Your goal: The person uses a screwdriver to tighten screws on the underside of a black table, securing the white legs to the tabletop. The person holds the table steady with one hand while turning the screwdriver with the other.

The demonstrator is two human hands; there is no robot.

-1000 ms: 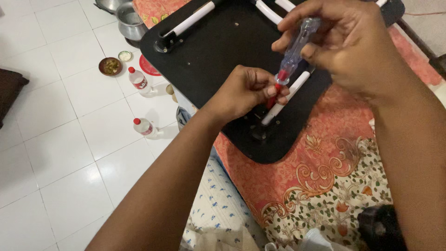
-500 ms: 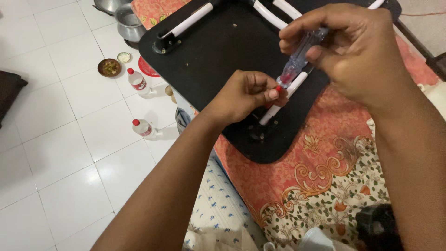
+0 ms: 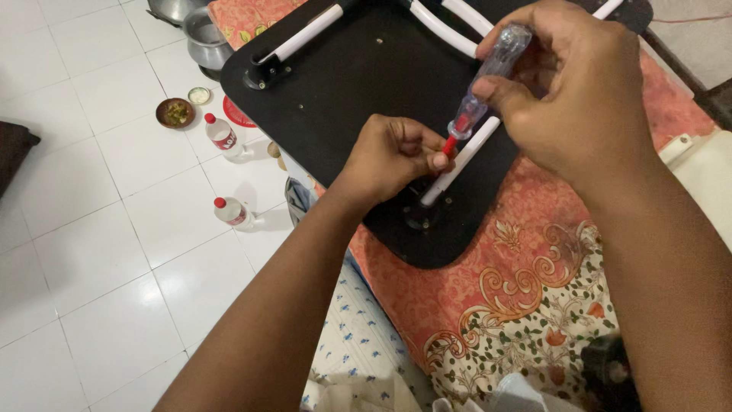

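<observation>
Right hand is clamped on a clear-handled screwdriver. Left hand pinches its red tip over the black board.

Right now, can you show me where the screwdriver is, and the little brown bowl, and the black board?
screwdriver (image 3: 488, 72): head view, on its clear handle.
little brown bowl (image 3: 174, 113): head view, on its middle, down on the floor.
black board (image 3: 358, 76): head view, on a bare part of its top.

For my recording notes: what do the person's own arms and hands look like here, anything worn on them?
Both forearms are bare, with no sleeves in view. The left hand and right hand wear no gloves, and no rings, watch or bracelet show. Fingernails are short and unpainted.
</observation>
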